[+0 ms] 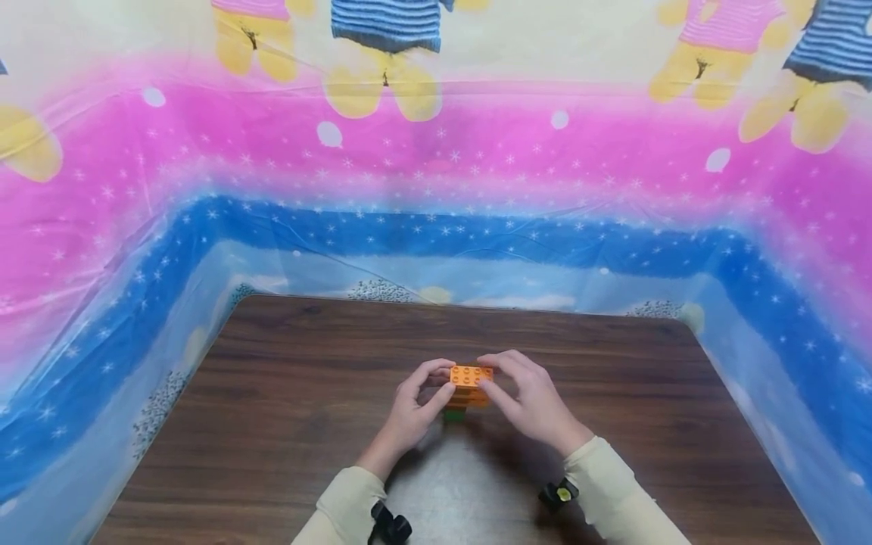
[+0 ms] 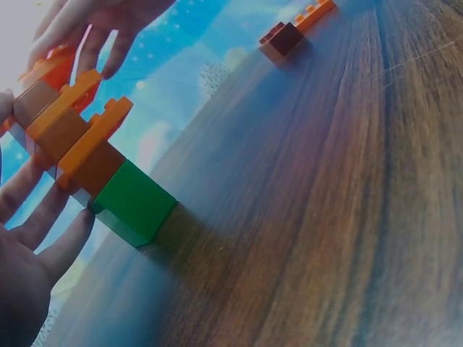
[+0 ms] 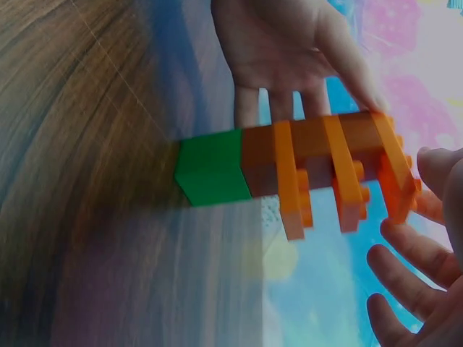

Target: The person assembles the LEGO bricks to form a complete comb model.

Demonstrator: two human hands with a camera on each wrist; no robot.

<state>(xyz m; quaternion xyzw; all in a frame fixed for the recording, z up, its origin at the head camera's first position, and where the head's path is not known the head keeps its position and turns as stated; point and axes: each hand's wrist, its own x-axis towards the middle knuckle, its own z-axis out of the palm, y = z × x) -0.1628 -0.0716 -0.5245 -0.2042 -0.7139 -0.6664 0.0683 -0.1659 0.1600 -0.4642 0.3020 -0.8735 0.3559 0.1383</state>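
Note:
A tower of toy building blocks (image 1: 468, 395) stands upright on the table. Its base is a green block (image 2: 136, 204); above it, brown blocks (image 3: 259, 162) alternate with flat orange studded blocks (image 3: 291, 181) that jut out to one side. The topmost orange block (image 1: 470, 375) sits a little askew in the right wrist view. My left hand (image 1: 410, 409) grips the tower from the left, thumb at the top block's near edge, other fingers along the far side. From the right, my right hand (image 1: 534, 397) pinches the jutting end of that top block between thumb and fingers.
In the left wrist view, a loose brown block (image 2: 281, 42) and an orange block (image 2: 315, 13) lie farther off on the wooden table (image 1: 306, 356). A printed pink and blue cloth (image 1: 436, 166) hangs around the table's back and sides.

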